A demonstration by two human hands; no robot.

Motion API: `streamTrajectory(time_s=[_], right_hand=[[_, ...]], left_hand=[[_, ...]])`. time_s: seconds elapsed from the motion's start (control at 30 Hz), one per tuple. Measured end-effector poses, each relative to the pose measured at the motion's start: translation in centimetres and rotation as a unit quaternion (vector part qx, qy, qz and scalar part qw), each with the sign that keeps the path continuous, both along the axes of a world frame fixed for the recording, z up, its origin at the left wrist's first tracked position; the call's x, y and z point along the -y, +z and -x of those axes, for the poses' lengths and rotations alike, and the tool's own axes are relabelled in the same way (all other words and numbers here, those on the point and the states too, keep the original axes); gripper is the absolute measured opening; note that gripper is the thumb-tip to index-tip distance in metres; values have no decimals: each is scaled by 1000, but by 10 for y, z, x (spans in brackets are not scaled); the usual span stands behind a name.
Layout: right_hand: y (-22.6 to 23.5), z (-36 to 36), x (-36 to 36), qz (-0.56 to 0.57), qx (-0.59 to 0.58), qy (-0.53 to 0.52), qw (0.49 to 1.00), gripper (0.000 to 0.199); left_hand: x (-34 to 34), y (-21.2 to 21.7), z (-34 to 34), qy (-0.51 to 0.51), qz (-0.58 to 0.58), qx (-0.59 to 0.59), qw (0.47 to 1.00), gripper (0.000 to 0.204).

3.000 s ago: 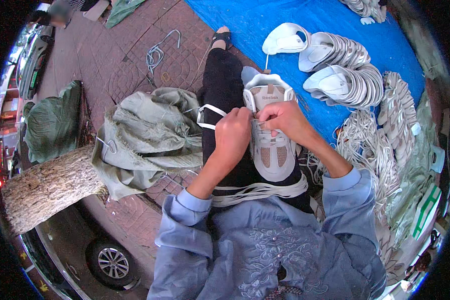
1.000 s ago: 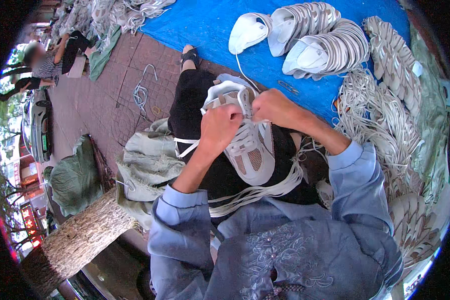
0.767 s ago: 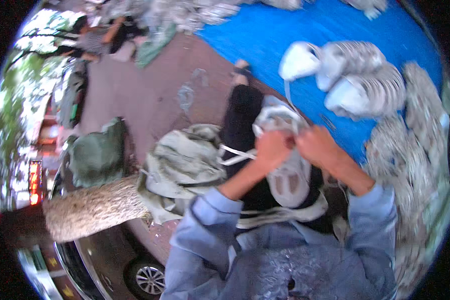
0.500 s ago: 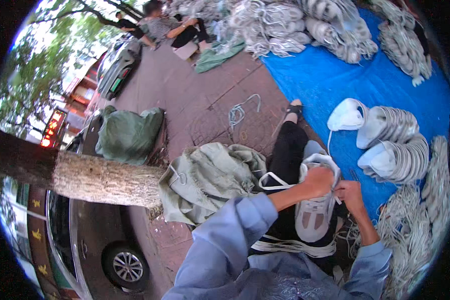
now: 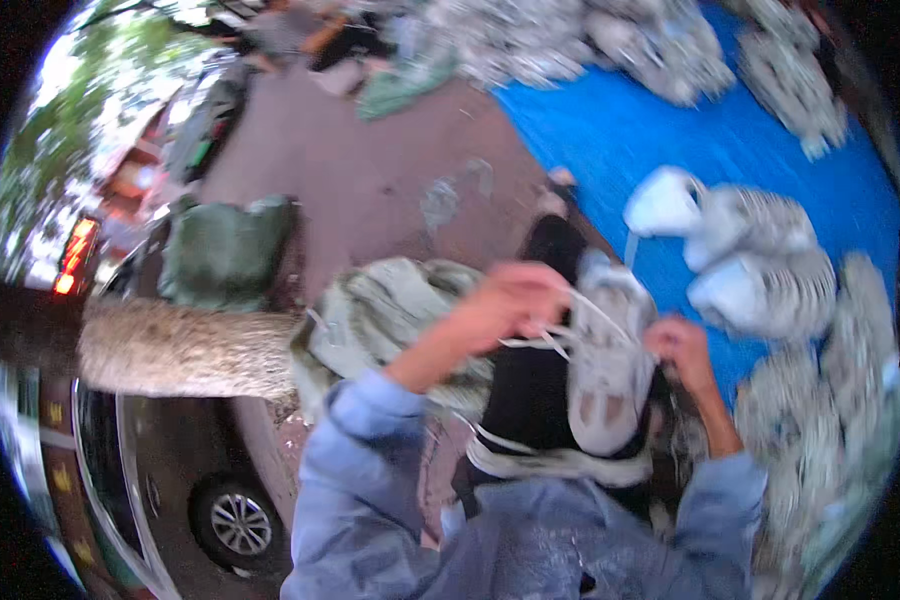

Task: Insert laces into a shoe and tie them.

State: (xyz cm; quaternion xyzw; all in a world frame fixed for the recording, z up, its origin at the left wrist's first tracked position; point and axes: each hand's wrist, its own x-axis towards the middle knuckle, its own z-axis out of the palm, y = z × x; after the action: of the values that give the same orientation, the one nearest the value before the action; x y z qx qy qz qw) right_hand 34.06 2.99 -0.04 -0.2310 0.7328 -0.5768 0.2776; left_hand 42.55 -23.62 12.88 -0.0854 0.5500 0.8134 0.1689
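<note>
A white and grey shoe upper [image 5: 602,400] lies on my black-trousered lap, toe toward me. Left of it, my left hand [image 5: 530,300] is raised with fingers closed on a white shoelace [image 5: 602,312], which stretches across to the upper's eyelets. More lace hangs below that hand. My right hand [image 5: 678,348] is pinched closed at the upper's right edge; what its fingertips hold, if anything, is blurred. A bundle of white laces [image 5: 560,464] lies across my lap, near my body.
Nested stacks of shoe uppers [image 5: 765,285] sit on a blue tarp [image 5: 660,145]. More piles [image 5: 510,40] lie behind. To the left are a grey-green cloth sack [image 5: 375,315], a tree trunk [image 5: 185,348], a dark green bag [image 5: 225,255] and a parked car [image 5: 165,470]. A person [image 5: 320,40] sits farther off.
My left hand has moved from over the upper's opening out to the left, drawing the lace with it. My right hand stays by the right edge. The whole view has shifted slightly.
</note>
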Motion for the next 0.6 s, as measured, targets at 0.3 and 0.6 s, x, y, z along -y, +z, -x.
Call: streamTrajectory(time_s=[0.3,0.6], right_hand=[[62,-19,73,109,-284,48,951,18],[53,104,-74,327,135,-193,915,23]], left_hand=[[-36,1,15,33,30,-100,994,17],[124,-41,-4,370,-388,-214,816,15]])
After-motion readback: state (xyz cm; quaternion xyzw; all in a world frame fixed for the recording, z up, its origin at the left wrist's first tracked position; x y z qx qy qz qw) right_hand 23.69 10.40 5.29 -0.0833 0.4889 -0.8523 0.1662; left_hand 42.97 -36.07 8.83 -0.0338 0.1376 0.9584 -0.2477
